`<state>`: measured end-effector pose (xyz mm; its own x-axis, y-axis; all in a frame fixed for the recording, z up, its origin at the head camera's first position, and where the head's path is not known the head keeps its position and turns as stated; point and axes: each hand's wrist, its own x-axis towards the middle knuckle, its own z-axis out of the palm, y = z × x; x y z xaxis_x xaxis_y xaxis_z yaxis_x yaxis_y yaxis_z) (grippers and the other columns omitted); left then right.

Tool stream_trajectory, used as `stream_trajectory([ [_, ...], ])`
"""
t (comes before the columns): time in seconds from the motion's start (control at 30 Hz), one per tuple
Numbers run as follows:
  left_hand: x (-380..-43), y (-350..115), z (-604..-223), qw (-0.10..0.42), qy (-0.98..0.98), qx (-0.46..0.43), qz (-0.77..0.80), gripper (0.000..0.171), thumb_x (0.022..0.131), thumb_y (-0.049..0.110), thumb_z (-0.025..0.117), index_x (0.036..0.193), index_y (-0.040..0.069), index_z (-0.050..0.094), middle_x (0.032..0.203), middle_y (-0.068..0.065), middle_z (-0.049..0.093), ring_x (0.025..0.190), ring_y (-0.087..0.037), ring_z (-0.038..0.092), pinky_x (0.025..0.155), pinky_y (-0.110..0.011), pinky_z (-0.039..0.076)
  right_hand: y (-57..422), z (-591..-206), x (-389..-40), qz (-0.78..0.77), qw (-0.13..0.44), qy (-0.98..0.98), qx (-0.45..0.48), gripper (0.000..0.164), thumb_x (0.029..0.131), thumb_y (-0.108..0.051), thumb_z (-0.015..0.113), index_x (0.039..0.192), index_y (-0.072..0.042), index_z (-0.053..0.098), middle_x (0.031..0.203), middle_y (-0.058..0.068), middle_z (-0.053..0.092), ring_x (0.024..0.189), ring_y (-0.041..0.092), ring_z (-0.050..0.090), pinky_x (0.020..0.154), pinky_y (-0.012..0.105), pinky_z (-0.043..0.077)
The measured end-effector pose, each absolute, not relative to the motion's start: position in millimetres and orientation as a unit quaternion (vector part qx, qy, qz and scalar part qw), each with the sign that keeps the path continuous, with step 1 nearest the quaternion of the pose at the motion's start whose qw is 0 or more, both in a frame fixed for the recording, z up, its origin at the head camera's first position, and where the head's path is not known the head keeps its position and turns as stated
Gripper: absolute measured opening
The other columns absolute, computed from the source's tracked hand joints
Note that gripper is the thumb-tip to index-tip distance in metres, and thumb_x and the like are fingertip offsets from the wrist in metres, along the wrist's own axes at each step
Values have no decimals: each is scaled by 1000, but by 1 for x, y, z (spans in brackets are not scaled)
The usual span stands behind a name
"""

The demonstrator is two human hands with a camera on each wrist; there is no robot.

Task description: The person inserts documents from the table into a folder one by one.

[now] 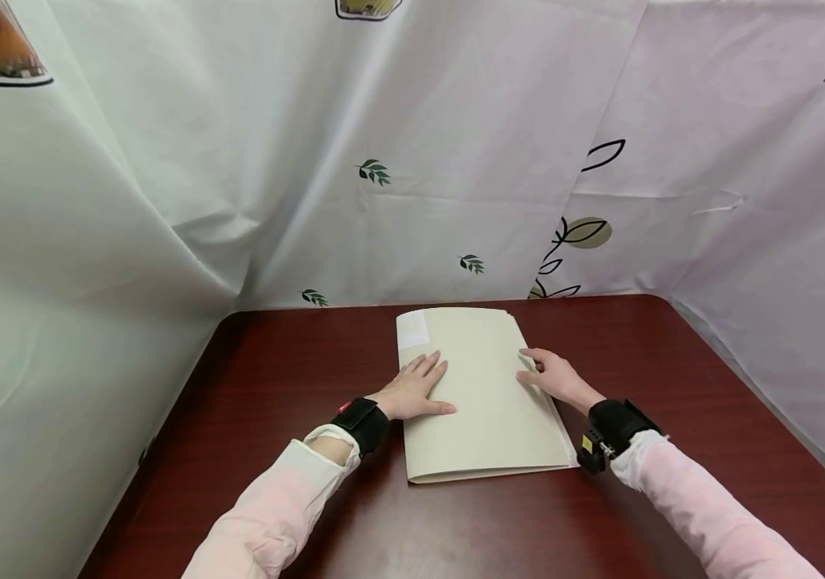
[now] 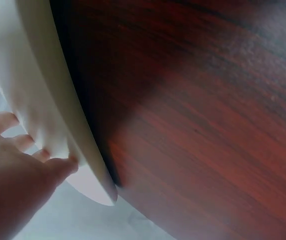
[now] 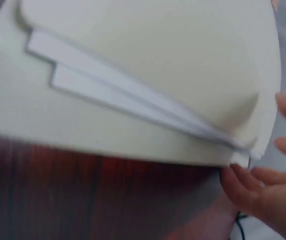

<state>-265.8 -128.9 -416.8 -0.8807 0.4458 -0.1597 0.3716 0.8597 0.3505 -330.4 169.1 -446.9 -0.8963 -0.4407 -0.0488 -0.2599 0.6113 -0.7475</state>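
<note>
A cream file folder lies closed on the dark red table, with a white label at its far left corner. My left hand rests on the folder's left side, fingers spread and thumb pointing across the cover. At the right edge, my right hand touches the folder with thumb and forefinger held apart. White sheets show between the covers in the right wrist view, their edges stepped. The left wrist view shows the folder's thick spine side beside the left thumb.
The reddish-brown wood-grain table extends around the folder. A white curtain printed with leaves hangs behind the table and along both sides. Black bands with cameras sit on both wrists.
</note>
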Motion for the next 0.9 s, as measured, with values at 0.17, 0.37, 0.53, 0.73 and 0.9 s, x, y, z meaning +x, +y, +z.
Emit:
stream_trajectory([
  [0.17, -265, -131, -415, 121, 962, 198, 145, 86, 96, 48, 66, 160, 6, 28, 168, -14, 17, 154, -37, 13, 122, -55, 15, 156, -447, -326, -355, 93, 907, -206, 55, 98, -12, 65, 142, 14, 46, 150, 42, 32, 137, 55, 37, 106, 58, 42],
  [0.37, -265, -134, -419, 145, 965, 183, 117, 85, 96, 49, 65, 160, 7, 29, 169, -12, 17, 155, -34, 11, 123, -55, 12, 150, -447, -322, -347, 107, 907, -215, 54, 97, -12, 66, 141, 13, 48, 150, 41, 33, 139, 55, 33, 108, 59, 39],
  [0.53, -263, -134, -416, 159, 965, 175, 113, 85, 96, 48, 64, 160, 7, 28, 169, -12, 16, 155, -34, 10, 123, -55, 9, 148, -447, -318, -340, 113, 906, -224, 52, 97, -12, 66, 140, 12, 50, 148, 40, 37, 139, 54, 35, 107, 59, 40],
  [0.73, -265, -139, -412, 120, 964, 190, 142, 85, 93, 47, 69, 158, 6, 33, 167, -14, 21, 153, -37, 18, 120, -62, 16, 150, -446, -319, -356, 100, 902, -223, 50, 99, -11, 64, 141, 11, 50, 145, 35, 44, 138, 51, 38, 108, 57, 39],
  [0.9, -267, -144, -407, 107, 962, 197, 158, 84, 90, 45, 73, 156, 5, 38, 164, -20, 24, 150, -42, 22, 118, -64, 18, 151, -437, -326, -359, 85, 900, -232, 54, 100, -14, 63, 143, 13, 45, 146, 36, 42, 138, 52, 37, 107, 57, 40],
])
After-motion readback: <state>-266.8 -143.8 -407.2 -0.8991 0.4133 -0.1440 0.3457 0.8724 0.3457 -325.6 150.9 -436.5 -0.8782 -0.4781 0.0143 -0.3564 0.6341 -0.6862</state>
